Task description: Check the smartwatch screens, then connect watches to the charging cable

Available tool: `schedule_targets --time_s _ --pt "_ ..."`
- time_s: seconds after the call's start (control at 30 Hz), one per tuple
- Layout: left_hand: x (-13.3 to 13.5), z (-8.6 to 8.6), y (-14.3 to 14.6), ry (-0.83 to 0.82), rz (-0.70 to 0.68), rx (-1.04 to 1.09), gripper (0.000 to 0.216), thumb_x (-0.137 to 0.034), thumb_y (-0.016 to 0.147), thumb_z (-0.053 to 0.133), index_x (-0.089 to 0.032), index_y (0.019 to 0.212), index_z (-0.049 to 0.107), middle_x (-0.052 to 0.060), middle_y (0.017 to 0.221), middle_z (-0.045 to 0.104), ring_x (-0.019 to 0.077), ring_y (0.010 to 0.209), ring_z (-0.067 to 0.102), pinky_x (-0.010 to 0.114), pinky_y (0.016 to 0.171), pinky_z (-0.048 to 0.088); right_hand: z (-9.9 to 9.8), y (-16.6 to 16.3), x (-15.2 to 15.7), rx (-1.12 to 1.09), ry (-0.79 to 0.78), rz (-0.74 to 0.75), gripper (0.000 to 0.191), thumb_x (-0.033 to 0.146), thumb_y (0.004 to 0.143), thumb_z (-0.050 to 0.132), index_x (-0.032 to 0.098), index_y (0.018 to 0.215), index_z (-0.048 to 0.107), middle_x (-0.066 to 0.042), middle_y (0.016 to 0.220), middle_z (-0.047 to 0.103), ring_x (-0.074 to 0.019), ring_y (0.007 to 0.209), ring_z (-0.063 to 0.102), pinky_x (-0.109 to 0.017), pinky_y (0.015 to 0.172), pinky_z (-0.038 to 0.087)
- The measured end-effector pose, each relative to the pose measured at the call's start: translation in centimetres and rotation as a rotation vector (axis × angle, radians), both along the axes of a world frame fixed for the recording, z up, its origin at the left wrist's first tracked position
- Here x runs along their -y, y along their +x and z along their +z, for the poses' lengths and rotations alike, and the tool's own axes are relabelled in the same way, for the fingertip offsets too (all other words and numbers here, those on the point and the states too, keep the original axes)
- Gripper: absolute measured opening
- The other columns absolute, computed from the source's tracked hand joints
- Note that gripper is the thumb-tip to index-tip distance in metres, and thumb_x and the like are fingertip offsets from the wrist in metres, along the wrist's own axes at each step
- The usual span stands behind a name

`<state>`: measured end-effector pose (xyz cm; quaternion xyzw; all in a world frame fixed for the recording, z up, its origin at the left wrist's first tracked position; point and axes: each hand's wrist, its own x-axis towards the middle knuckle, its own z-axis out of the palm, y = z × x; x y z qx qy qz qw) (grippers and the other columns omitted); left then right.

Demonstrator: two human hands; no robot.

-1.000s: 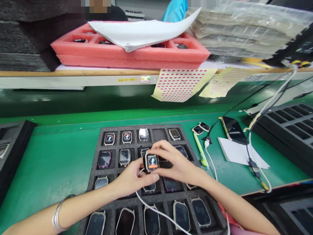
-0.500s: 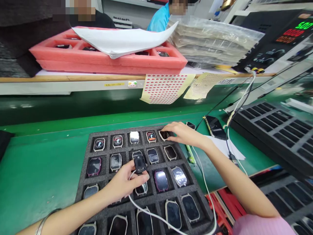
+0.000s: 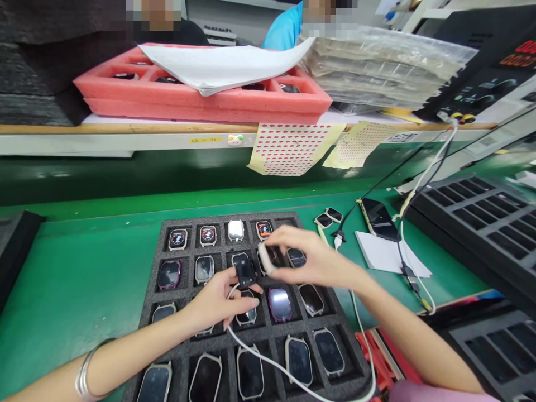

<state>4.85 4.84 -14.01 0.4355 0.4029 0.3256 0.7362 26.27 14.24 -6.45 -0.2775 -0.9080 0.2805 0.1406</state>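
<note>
My left hand (image 3: pixel 215 304) pinches a small black charging block (image 3: pixel 245 272) with a white cable (image 3: pixel 288 378) trailing across the tray. Between the thumb and fingers of my right hand (image 3: pixel 312 258) is a pale-framed smartwatch (image 3: pixel 267 258), without a strap, lifted and tilted close to the block's right side; a gap shows between them. Under both hands lies a dark grey foam tray (image 3: pixel 188 255) with rows of square pockets. Strapless watches sit in the pockets, including a purple-framed one (image 3: pixel 280 306). Several in the back row have lit screens. My hands hide some pockets.
Two watches (image 3: pixel 329 216), a phone (image 3: pixel 379 219) and white paper (image 3: pixel 387 259) lie right of the tray. Black trays (image 3: pixel 481 215) stand farther right. A shelf holds pink foam (image 3: pixel 201 109), stacked plastic trays (image 3: pixel 385 70) and a power supply (image 3: pixel 473 72). Two people sit behind it.
My right hand has lifted a watch from the back right pocket and brought it left and nearer, beside the charging block. My left hand keeps its grip. The view has shifted slightly.
</note>
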Motion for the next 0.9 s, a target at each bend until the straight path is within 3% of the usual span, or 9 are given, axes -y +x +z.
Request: schedule_targets --time_s 0.07,0.13,0.27,0.37,0.53,0.63,0.73,0.9 --pt "0.0 -0.1 -0.1 0.015 0.007 -0.002 0.039 -0.027 0.071 0.075 -0.014 0.102 0.056 0.003 0.092 0.064 0.0 0.037 0.039 0.013 0.03 0.033 -0.4 -1.8 2.3 0.047 0.05 0.096 0.034 0.026 0.079 0.07 0.015 0.11 0.06 -0.009 0.106 0.061 -0.0225 0.096 0.057 -0.036 0.085 0.047" --pt "0.1 -0.2 -0.1 0.018 0.012 -0.014 0.039 -0.031 0.071 0.075 -0.014 0.101 0.056 0.0 0.083 0.063 0.0008 0.036 0.04 0.014 0.03 0.032 -0.9 -3.2 3.6 0.118 0.134 0.131 0.033 0.028 0.082 0.067 0.012 0.111 0.059 -0.012 0.106 0.061 -0.0251 0.096 0.056 -0.04 0.084 0.047" --pt "0.1 -0.3 0.1 0.035 0.037 -0.033 0.033 -0.042 0.079 0.066 -0.015 0.095 0.053 -0.007 0.057 0.055 0.0038 0.03 0.04 0.015 0.03 0.029 -1.2 -4.4 3.8 0.198 0.273 0.139 0.03 0.022 0.086 0.061 0.01 0.114 0.057 -0.015 0.108 0.06 -0.0279 0.097 0.055 -0.044 0.082 0.048" --pt "0.1 -0.3 0.3 0.046 0.064 -0.031 0.03 -0.044 0.084 0.059 -0.016 0.087 0.051 -0.011 0.039 0.044 0.0053 0.027 0.037 0.014 0.031 0.027 -1.0 -4.5 3.5 0.216 0.279 0.142 0.029 0.018 0.085 0.06 0.011 0.113 0.057 -0.015 0.108 0.061 -0.0284 0.098 0.057 -0.045 0.083 0.05" --pt "0.0 0.0 0.3 -0.008 0.12 -0.023 0.03 -0.043 0.08 0.064 -0.016 0.077 0.05 -0.012 0.039 0.041 0.0034 0.026 0.032 0.014 0.03 0.023 -1.6 -4.2 3.7 0.093 0.15 0.106 0.038 0.013 0.081 0.06 0.013 0.119 0.053 -0.014 0.117 0.062 -0.0263 0.109 0.059 -0.041 0.09 0.051" --pt "-0.1 0.1 0.2 -0.052 0.126 -0.02 0.032 -0.042 0.077 0.068 -0.013 0.084 0.055 -0.007 0.053 0.053 0.0015 0.029 0.032 0.015 0.028 0.021 -2.1 -3.8 3.7 0.003 0.04 0.05 0.041 0.017 0.082 0.061 0.015 0.122 0.052 -0.012 0.117 0.064 -0.0233 0.107 0.062 -0.036 0.09 0.053" --pt "-0.2 0.1 0.2 -0.063 0.135 -0.009 0.038 -0.044 0.075 0.069 -0.012 0.092 0.058 -0.002 0.07 0.061 0.0001 0.03 0.033 0.015 0.028 0.022 -2.4 -3.5 3.5 -0.033 0.04 0.008 0.041 0.021 0.083 0.063 0.016 0.122 0.054 -0.012 0.121 0.063 -0.0241 0.111 0.061 -0.037 0.095 0.051" --pt "-0.1 -0.2 0.1 -0.009 0.11 -0.017 0.035 -0.047 0.081 0.062 -0.014 0.086 0.054 -0.011 0.043 0.044 0.0036 0.026 0.032 0.015 0.03 0.022 -3.4 -3.4 3.1 0.01 0.016 0.037 0.041 0.024 0.086 0.064 0.016 0.124 0.052 -0.012 0.122 0.062 -0.0244 0.111 0.06 -0.039 0.096 0.05"
